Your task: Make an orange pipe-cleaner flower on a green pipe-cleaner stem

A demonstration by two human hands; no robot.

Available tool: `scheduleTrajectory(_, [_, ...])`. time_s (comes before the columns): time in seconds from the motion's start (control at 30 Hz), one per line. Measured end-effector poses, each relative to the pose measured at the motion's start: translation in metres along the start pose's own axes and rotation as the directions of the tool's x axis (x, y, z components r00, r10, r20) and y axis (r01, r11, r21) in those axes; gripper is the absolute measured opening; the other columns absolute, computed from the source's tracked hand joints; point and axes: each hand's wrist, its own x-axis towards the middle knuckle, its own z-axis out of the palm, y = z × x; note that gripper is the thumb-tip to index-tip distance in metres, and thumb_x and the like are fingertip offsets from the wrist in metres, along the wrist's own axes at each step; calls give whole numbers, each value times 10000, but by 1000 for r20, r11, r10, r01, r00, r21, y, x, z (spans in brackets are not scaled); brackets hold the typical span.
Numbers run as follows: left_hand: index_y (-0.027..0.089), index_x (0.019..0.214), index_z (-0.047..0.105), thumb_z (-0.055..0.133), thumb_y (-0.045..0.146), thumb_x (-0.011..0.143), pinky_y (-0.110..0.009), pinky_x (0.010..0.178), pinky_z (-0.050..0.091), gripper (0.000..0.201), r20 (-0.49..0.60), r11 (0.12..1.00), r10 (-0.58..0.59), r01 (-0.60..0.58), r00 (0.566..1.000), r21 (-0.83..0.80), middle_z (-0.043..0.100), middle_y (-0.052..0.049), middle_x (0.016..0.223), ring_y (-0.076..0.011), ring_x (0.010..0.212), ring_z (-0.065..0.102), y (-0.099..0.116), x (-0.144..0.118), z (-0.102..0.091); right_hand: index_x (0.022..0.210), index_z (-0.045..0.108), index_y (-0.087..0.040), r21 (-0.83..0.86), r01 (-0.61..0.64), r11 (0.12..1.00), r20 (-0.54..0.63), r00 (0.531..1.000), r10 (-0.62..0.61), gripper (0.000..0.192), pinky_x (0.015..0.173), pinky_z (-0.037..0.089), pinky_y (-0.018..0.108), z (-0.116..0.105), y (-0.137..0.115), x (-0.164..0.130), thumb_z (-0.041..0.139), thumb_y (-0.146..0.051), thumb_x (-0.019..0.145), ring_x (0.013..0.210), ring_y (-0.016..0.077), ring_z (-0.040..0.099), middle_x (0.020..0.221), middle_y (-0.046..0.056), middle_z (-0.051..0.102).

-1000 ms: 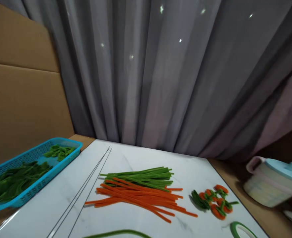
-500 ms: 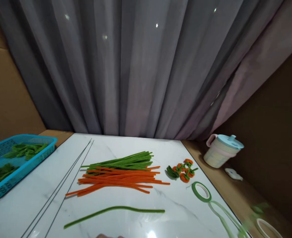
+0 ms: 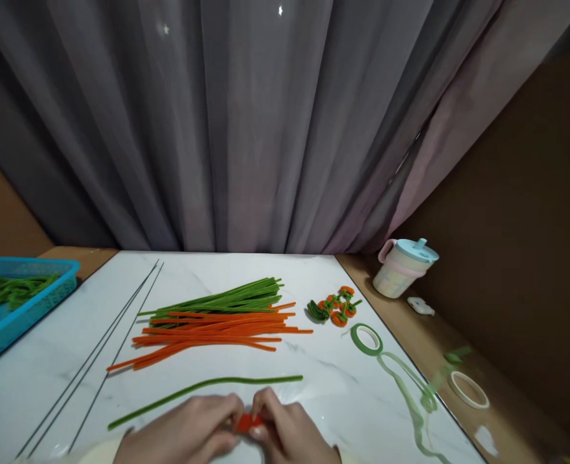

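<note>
At the near edge of the table, my left hand [image 3: 186, 426] and my right hand [image 3: 292, 430] meet with fingers pinched on a small orange pipe-cleaner piece [image 3: 247, 423]. Fingertips cover most of it, so its full shape is hidden. Just beyond my hands, a single green pipe cleaner [image 3: 207, 384] lies in a slight curve. Farther off is a spread of orange pipe cleaners [image 3: 227, 328], overlapping a bundle of green pipe cleaners [image 3: 227, 298]. To their right sit several small orange-and-green persimmon shapes [image 3: 342, 310] beside a dark green coiled clump [image 3: 317, 312].
A roll of green tape [image 3: 367, 339] trails a loose strip [image 3: 405, 393] toward the right edge. Thin dark wires [image 3: 115, 328] lie on the left, near a blue basket [image 3: 48, 306] of green pieces. A lidded cup [image 3: 401, 270] and a white ring [image 3: 469, 389] stand off to the right.
Both hands have come into view at the bottom, holding the orange piece; before, only fingertips showed. The scene has shifted left and slightly up in view.
</note>
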Motion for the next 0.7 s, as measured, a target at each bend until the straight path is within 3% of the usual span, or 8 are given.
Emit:
scheduleTrajectory(0.07, [212, 849, 473, 360, 298, 923, -217, 646, 356, 160, 20, 999, 15, -15, 1000, 31, 546, 6, 790, -139, 706, 498, 1, 14, -16, 914, 388, -216, 58, 105, 993, -111, 989, -98, 81, 547, 331, 213, -14, 0, 11, 389, -163, 853, 573, 146, 515, 671, -16, 574])
scheduleTrajectory(0.17, [199, 896, 440, 291, 315, 945, -223, 617, 348, 195, -22, 998, 60, -60, 998, 13, 481, 25, 696, -126, 614, 443, -5, 32, -28, 960, 342, -207, 81, 148, 986, -171, 976, -133, 157, 532, 316, 208, -28, 4, 24, 367, -114, 836, 539, 143, 466, 632, -26, 526])
scheduleTrajectory(0.47, [192, 948, 393, 216, 346, 963, -230, 603, 359, 235, -82, 990, 79, -88, 993, -113, 425, 42, 658, -115, 580, 398, -30, 44, -9, 969, 348, -195, -84, 191, 978, -206, 957, -204, 193, 510, 306, 220, -28, 22, 31, 350, -100, 802, 507, 159, 483, 607, -18, 526])
scheduleTrajectory(0.7, [202, 932, 366, 243, 340, 961, -258, 686, 389, 187, -80, 978, 120, -132, 990, -159, 559, -23, 806, -137, 718, 504, -36, 44, -6, 951, 358, -197, -168, 195, 966, -164, 961, -222, 141, 513, 290, 240, -27, 24, 31, 357, -130, 827, 528, 171, 541, 665, 2, 592])
